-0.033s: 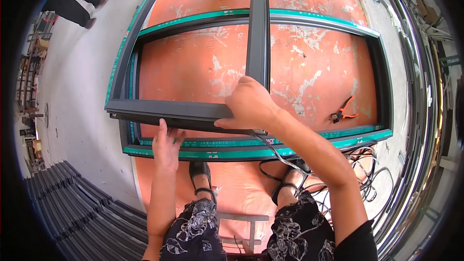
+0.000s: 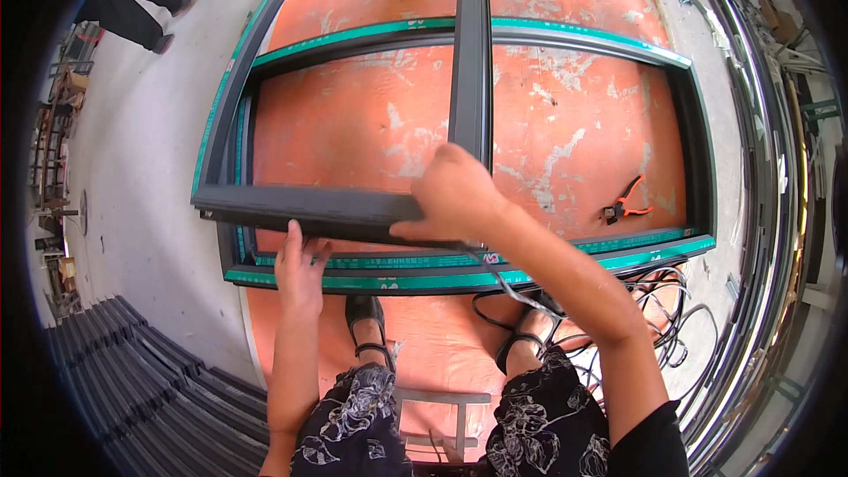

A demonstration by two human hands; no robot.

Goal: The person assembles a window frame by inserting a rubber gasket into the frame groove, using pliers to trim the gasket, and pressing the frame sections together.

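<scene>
Scuffed orange sheeting [image 2: 609, 102] carries a green-taped lower frame [image 2: 424, 282]; atop it, along the sheeting's left edge, sits a dark upper frame [image 2: 327, 205], right hand [image 2: 459, 196] clasping its near right corner, left hand [image 2: 300, 277] slightly spread at its near rail

The bare right arm [image 2: 602, 305] comes in from the lower right, sharply bent at the elbow, its forearm slanting inward and away to the bare right hand [image 2: 461, 198], which is slightly blurred, back upward, fingers curled over and thumb stretched leftward. The bare left forearm [image 2: 296, 362] rises nearly straight to the bare left hand [image 2: 300, 278], nearer the body, fingers loosely extended forward.
</scene>
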